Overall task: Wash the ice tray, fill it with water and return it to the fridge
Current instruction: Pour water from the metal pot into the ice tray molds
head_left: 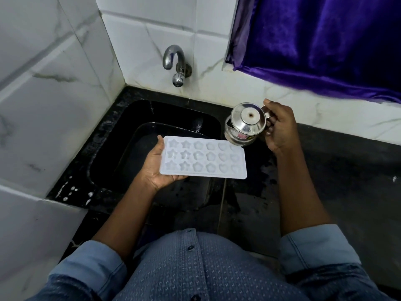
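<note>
Head camera, looking down from where I watch: a kitchen corner. White marble-patterned wall tiles [54, 83] meet at the corner, above a black stone countertop [347, 166] that looks wet and glossy. A black rectangular sink [121, 135] is set into the countertop on the left. A curved chrome tap [175, 64] comes out of the back wall above the sink. At upper right hangs a shiny purple curtain [325, 40]. A few white specks [73, 192] lie on the countertop's left edge, beside the sink.

The white plastic ice tray [204, 158] is held roughly level over the near right part of the sink, its right end reaching over the countertop. It has three rows of small star, flower and heart moulds. I cannot tell whether they hold water. The left hand [155, 168] supports the tray's left end from underneath, palm up, thumb hooked over the far edge and fingers curled beneath.

The right hand [280, 129] wraps its fingers round the handle of a small lidded stainless steel jug [245, 124], tilted so its domed lid faces me, just above the tray's far right corner. I cannot tell whether jug and tray touch.

A small red and white sticker [242, 136] sits on the jug's body; its writing is too small to read.

The person's blue patterned button shirt [195, 268] fills the bottom of the view.
</note>
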### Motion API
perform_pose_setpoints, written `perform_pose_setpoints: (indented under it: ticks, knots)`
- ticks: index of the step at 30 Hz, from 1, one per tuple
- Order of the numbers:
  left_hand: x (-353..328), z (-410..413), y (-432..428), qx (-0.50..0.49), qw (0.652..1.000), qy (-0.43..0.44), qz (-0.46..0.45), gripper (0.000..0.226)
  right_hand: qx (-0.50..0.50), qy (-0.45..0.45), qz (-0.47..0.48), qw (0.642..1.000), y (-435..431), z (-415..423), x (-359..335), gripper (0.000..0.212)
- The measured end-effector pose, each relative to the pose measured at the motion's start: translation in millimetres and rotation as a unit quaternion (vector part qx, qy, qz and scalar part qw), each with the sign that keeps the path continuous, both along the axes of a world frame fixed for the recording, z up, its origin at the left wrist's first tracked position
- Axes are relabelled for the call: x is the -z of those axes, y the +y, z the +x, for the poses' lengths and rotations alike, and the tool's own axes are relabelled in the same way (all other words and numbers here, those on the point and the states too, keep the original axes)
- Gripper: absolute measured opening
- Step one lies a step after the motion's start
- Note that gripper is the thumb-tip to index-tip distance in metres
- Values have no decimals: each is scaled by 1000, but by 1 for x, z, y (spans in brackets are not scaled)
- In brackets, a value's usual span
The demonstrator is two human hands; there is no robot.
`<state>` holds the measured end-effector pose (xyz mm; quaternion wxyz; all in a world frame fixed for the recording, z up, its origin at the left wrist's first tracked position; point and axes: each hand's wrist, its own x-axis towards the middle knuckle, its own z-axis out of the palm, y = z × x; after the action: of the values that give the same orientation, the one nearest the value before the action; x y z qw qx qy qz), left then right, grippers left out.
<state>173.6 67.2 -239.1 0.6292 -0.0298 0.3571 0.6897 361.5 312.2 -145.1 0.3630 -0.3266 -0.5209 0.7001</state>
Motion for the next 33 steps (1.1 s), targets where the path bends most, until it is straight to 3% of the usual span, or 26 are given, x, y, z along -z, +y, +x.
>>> perform_pose_setpoints:
  ticks: [15, 21, 25, 29, 33]
  knots:
    - [11, 13, 30, 22, 999, 28, -27, 89, 84, 5, -83, 993, 63, 36, 56, 28]
    - [14, 17, 47, 16, 999, 20, -38, 84, 108, -12, -105, 989, 91, 42, 77, 41]
    - [16, 23, 60, 15, 999, 10, -42, 84, 113, -6, -122, 986, 108, 42, 93, 31]
    - [25, 27, 71, 24, 999, 9, -48, 83, 126, 3, -163, 979, 127, 42, 113, 40]
    - [30, 31, 78, 23, 998, 1, -52, 82, 139, 2, -181, 974, 138, 35, 135, 35]
